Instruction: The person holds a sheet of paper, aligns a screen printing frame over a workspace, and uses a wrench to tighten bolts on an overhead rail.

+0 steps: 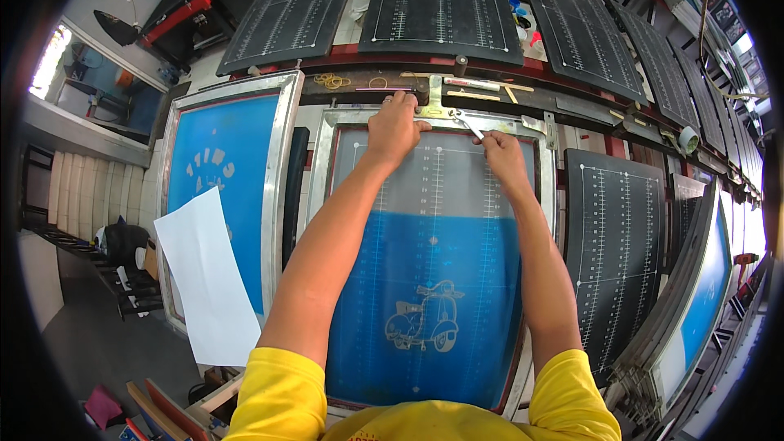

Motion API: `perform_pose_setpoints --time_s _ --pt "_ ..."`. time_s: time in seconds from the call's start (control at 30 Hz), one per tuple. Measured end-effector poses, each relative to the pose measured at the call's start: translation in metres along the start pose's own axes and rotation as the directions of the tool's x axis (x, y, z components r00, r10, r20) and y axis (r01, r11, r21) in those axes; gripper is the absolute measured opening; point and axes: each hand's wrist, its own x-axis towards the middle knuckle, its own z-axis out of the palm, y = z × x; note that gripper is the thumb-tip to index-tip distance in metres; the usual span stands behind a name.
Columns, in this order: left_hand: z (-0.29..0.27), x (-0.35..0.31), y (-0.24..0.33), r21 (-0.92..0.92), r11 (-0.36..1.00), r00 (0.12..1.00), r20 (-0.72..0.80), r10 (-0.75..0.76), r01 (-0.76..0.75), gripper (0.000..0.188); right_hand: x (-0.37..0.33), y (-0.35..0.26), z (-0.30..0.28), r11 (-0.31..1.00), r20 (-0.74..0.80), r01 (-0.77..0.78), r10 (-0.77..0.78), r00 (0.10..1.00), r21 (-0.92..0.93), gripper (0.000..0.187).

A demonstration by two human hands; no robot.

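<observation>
Under my arms lies a silver metal-framed printing screen (433, 278), its mesh bright blue below and pale grey above, with a pale scooter outline on the blue. My sleeves (278, 392) are yellow. A second blue screen in a silver frame (224, 155) carries a plain white paper sheet (208, 278), and the flat black boards (612, 253) around are ruled with white gridlines.

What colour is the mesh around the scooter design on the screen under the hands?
Blue, on the screen frame around the pale scooter design; clearest in the head view.
</observation>
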Motion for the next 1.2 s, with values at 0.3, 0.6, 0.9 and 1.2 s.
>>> perform_pose_setpoints --time_s 0.3,0.6,0.9,1.2 --pt "0.001 0.000 -0.001 0.012 1.000 1.000 0.010 0.004 -0.004 0.040 0.018 -0.011 -0.013 0.994 0.113 0.030 -0.018 0.993 -0.108 0.030" --pt "0.003 -0.002 -0.003 -0.011 1.000 0.999 -0.017 -0.027 0.027 0.040 -0.014 -0.020 0.027 0.979 0.238 -0.182 0.156 0.959 0.092 0.025" --pt "0.006 0.000 -0.007 -0.017 1.000 1.000 -0.030 0.002 -0.003 0.041 -0.029 -0.029 0.042 0.917 0.271 -0.222 0.132 0.953 0.333 0.020" --pt "-0.004 0.000 -0.008 -0.037 0.999 0.999 0.030 0.012 -0.011 0.040 -0.004 -0.023 0.030 0.992 0.111 0.097 -0.088 0.990 -0.076 0.025"
